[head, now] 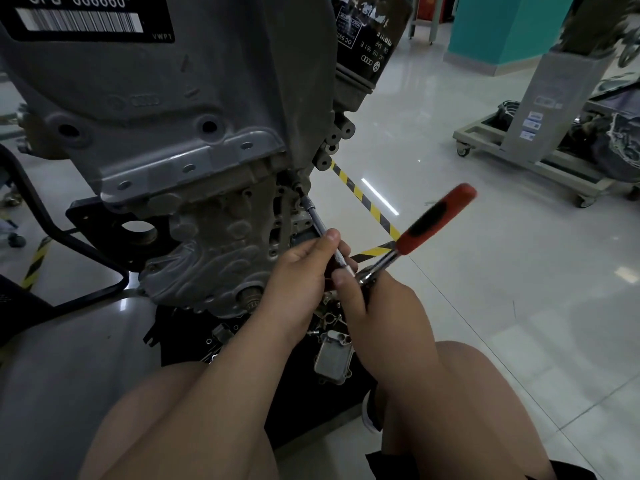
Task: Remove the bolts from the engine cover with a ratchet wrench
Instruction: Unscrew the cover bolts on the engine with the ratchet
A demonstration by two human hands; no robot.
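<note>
A grey engine cover fills the upper left, mounted on an engine block. A ratchet wrench with a red and black handle points up to the right, blurred. Its long steel extension bar runs up-left to a socket on a bolt at the block's right edge. My left hand pinches the extension bar near its lower end. My right hand grips the ratchet head where the bar joins it.
A black oil filter hangs at the top right of the engine. Loose bolts and a metal part lie on a black tray below my hands. Yellow-black floor tape crosses the tiles. A wheeled stand stands at right.
</note>
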